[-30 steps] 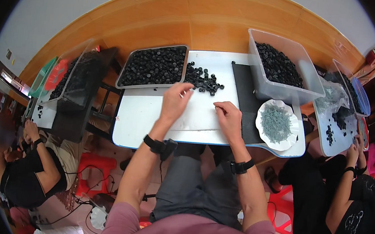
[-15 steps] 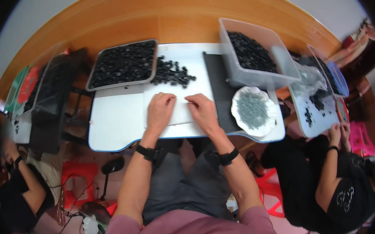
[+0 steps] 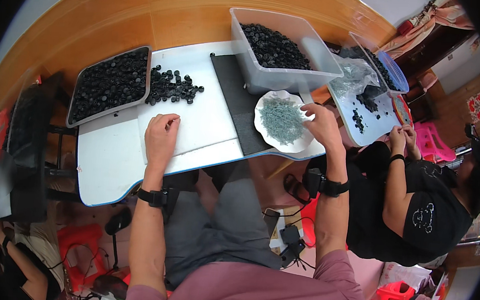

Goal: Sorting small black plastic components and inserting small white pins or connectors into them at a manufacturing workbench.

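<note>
My right hand (image 3: 324, 127) is at the right rim of a white scalloped plate (image 3: 295, 147), thumb and fingers apart with nothing visible between them. A heap of thin grey-green pin-like pieces (image 3: 281, 121) fills the plate's middle. Over the white board (image 3: 210, 133) my left hand (image 3: 161, 138) is closed in a pinch; whatever its fingertips hold is too small to make out. Beyond that hand lies a loose group of small black round caps (image 3: 174, 87), next to a metal tray (image 3: 145, 93) heaped with more black caps.
A clear plastic bin (image 3: 280, 77) of black parts stands at the table's back right, on a dark mat (image 3: 234, 101). At a smaller table (image 3: 361, 139) on the right a person (image 3: 413, 188) works with black pieces. Another person's arm (image 3: 22, 259) shows at lower left.
My right hand has left the space beside my left hand and moved right to the plate, its fingers parting. My left hand stays pinched over the board. The view has shifted to the right.
</note>
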Motion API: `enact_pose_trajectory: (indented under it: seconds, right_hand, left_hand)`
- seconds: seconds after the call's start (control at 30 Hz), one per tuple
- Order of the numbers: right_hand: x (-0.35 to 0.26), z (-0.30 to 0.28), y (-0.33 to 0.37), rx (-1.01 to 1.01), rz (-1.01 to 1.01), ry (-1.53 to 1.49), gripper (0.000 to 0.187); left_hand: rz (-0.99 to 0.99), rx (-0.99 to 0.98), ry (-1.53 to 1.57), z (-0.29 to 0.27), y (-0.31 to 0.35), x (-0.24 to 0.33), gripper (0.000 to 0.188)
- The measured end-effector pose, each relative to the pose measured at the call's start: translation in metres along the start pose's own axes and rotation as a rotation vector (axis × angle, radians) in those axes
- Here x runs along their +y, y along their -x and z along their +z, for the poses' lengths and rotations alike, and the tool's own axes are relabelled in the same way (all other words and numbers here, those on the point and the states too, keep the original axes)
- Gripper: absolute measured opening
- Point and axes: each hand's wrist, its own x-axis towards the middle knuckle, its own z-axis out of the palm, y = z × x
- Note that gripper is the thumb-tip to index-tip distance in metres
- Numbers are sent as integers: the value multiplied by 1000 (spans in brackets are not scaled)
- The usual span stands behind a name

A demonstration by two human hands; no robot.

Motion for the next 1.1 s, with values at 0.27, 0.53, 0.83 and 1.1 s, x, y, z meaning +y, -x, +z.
enact_pose_trajectory:
  seconds: [0.27,0.53,0.83,1.1]
  right_hand:
    - [4,26,6,-18,-67,-23,51]
    - [0,25,3,34,-28,-135,25]
    - [-3,23,3,96,-82,-138,23]
    - [-4,-1,-5,81,24,-241,19]
  left_hand:
    - [0,-8,6,-1,1,3,11]
    - [8,1,14,-2,1,2,12]
    - [8,29,17,-3,3,-2,12]
    - [23,25,43,-1,2,0,10]
